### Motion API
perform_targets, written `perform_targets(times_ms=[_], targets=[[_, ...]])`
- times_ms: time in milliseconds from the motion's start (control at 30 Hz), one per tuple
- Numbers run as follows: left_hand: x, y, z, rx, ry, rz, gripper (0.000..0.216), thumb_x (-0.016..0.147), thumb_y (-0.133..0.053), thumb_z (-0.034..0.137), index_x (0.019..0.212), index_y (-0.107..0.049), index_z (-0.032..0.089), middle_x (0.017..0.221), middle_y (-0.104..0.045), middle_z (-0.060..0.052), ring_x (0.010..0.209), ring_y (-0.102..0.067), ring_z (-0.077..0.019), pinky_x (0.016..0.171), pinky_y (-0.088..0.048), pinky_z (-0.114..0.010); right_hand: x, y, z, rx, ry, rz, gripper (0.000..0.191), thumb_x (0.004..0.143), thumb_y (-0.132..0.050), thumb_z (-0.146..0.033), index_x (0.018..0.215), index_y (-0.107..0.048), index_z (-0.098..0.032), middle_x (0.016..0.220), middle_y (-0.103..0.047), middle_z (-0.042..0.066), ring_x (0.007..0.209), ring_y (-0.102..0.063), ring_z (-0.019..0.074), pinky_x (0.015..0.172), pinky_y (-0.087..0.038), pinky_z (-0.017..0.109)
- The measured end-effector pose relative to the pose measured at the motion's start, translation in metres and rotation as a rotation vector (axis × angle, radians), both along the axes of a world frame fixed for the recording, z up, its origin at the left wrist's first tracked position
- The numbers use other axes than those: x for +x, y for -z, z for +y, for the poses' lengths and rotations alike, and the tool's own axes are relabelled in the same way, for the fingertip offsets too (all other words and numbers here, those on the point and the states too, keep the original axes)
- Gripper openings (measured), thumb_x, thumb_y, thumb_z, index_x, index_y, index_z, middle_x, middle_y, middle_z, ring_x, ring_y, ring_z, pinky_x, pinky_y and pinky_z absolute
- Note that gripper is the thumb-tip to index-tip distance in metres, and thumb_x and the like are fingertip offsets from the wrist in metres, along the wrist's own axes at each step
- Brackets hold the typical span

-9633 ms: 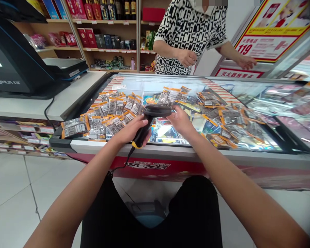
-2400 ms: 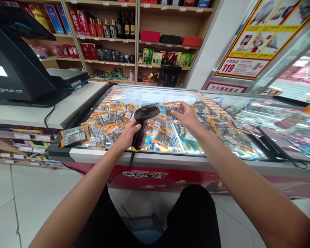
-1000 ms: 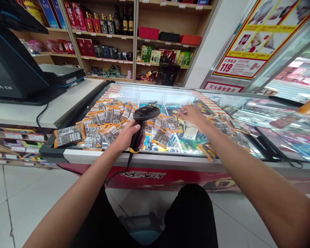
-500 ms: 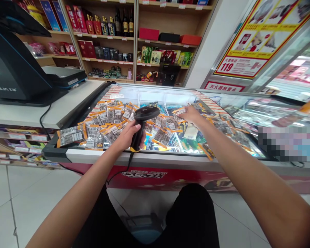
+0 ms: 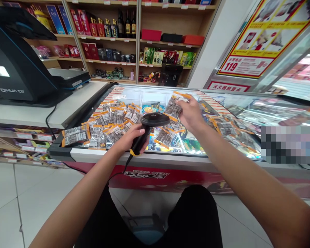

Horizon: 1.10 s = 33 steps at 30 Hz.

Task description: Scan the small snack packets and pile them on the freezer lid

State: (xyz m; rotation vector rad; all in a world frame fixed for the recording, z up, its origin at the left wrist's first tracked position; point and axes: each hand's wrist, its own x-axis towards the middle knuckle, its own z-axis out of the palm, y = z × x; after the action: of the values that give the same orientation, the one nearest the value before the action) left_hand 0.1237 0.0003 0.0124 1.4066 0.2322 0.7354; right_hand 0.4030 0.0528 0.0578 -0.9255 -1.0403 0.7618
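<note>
My left hand (image 5: 134, 137) is wrapped round the handle of a black barcode scanner (image 5: 155, 119) with a yellow trim at its base; a cable hangs from it. The scanner head points to the right, near my other hand. My right hand (image 5: 191, 113) grips a clear snack packet with orange ends (image 5: 173, 106), tilted above the glass lid. Many like packets (image 5: 116, 115) lie spread on the freezer's glass top to the left, and more packets (image 5: 227, 127) lie to the right of my right wrist.
The chest freezer (image 5: 196, 159) stands before my knees. To the left is a counter (image 5: 74, 103) with a scale (image 5: 28, 69). Shelves (image 5: 113, 38) with bottles and boxes line the back. A pixelated patch (image 5: 289, 144) covers something at the right.
My right hand has lifted a packet from the freezer top and turned it toward the scanner. The scanner has moved slightly right. The whole view has shifted a little.
</note>
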Motion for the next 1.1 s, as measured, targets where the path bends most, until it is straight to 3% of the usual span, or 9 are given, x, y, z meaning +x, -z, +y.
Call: perform_targets(times_ms=[133, 333, 400, 567, 700, 800, 933, 1100], targets=[[-0.001, 0.0, -0.001, -0.026, 0.029, 0.014, 0.059, 0.094, -0.071, 0.069, 0.119, -0.059, 0.016, 0.059, -0.068, 0.0, 0.038, -0.061, -0.0187, 0.039, -0.047, -0.025, -0.025, 0.005, -0.009, -0.022, -0.055, 0.025, 0.04, 0.075, -0.079, -0.024, 0.106, -0.055, -0.031, 0.099, -0.072, -0.002, 0.102, -0.075, 0.0242, 0.099, -0.068, 0.047], [0.001, 0.005, 0.002, -0.028, 0.013, 0.037, 0.061, 0.092, -0.071, 0.07, 0.119, -0.057, 0.017, 0.06, -0.069, -0.001, 0.039, -0.062, -0.0199, 0.039, -0.047, -0.026, -0.024, 0.013, -0.004, -0.063, -0.023, -0.051, 0.037, 0.081, -0.077, -0.034, 0.11, -0.054, -0.031, 0.108, -0.075, 0.001, 0.107, -0.077, 0.0258, 0.099, -0.067, 0.048], [0.002, 0.007, 0.004, -0.018, -0.035, 0.033, 0.06, 0.092, -0.069, 0.07, 0.119, -0.056, 0.018, 0.06, -0.069, -0.001, 0.04, -0.063, -0.02, 0.04, -0.047, -0.026, -0.018, 0.017, -0.001, -0.092, 0.025, -0.246, 0.035, 0.088, -0.073, -0.04, 0.117, -0.056, -0.03, 0.114, -0.076, 0.004, 0.11, -0.076, 0.0276, 0.104, -0.065, 0.051], [0.005, 0.008, 0.006, -0.013, -0.162, 0.047, 0.05, 0.094, -0.067, 0.068, 0.108, -0.051, 0.022, 0.059, -0.069, 0.001, 0.042, -0.064, -0.0197, 0.041, -0.048, -0.027, 0.017, 0.027, 0.016, -0.127, 0.231, -1.135, 0.046, 0.1, -0.069, -0.052, 0.131, -0.072, -0.019, 0.141, -0.072, 0.022, 0.141, -0.063, 0.0413, 0.128, -0.045, 0.061], [0.007, 0.006, 0.004, -0.019, -0.182, 0.055, 0.051, 0.092, -0.068, 0.069, 0.106, -0.052, 0.022, 0.059, -0.068, 0.002, 0.041, -0.062, -0.0188, 0.042, -0.048, -0.027, 0.078, 0.022, 0.041, -0.458, 0.334, -1.458, 0.061, 0.11, -0.059, -0.051, 0.152, -0.068, -0.008, 0.158, -0.064, 0.03, 0.156, -0.053, 0.044, 0.133, -0.035, 0.059], [0.006, 0.003, 0.003, -0.021, -0.182, 0.064, 0.051, 0.092, -0.068, 0.069, 0.107, -0.052, 0.022, 0.059, -0.068, 0.001, 0.041, -0.063, -0.0193, 0.042, -0.047, -0.027, 0.125, 0.017, 0.056, -0.725, 0.399, -1.503, 0.07, 0.111, -0.061, -0.05, 0.164, -0.058, -0.004, 0.175, -0.048, 0.034, 0.164, -0.044, 0.0476, 0.132, -0.035, 0.06], [0.005, 0.002, 0.001, -0.019, -0.184, 0.074, 0.05, 0.093, -0.068, 0.069, 0.105, -0.05, 0.023, 0.061, -0.068, 0.001, 0.042, -0.063, -0.0188, 0.043, -0.048, -0.026, 0.156, 0.015, 0.063, -0.804, 0.326, -1.483, 0.062, 0.11, -0.064, -0.046, 0.158, -0.066, -0.006, 0.165, -0.06, 0.032, 0.151, -0.06, 0.0428, 0.121, -0.047, 0.049], [0.005, 0.005, 0.002, -0.009, -0.172, 0.073, 0.05, 0.094, -0.067, 0.068, 0.109, -0.055, 0.021, 0.06, -0.067, 0.001, 0.042, -0.063, -0.0188, 0.042, -0.047, -0.026, 0.143, 0.02, 0.063, -0.6, 0.332, -1.45, 0.043, 0.109, -0.065, -0.041, 0.141, -0.075, -0.014, 0.131, -0.081, 0.021, 0.12, -0.076, 0.0337, 0.104, -0.056, 0.04]])
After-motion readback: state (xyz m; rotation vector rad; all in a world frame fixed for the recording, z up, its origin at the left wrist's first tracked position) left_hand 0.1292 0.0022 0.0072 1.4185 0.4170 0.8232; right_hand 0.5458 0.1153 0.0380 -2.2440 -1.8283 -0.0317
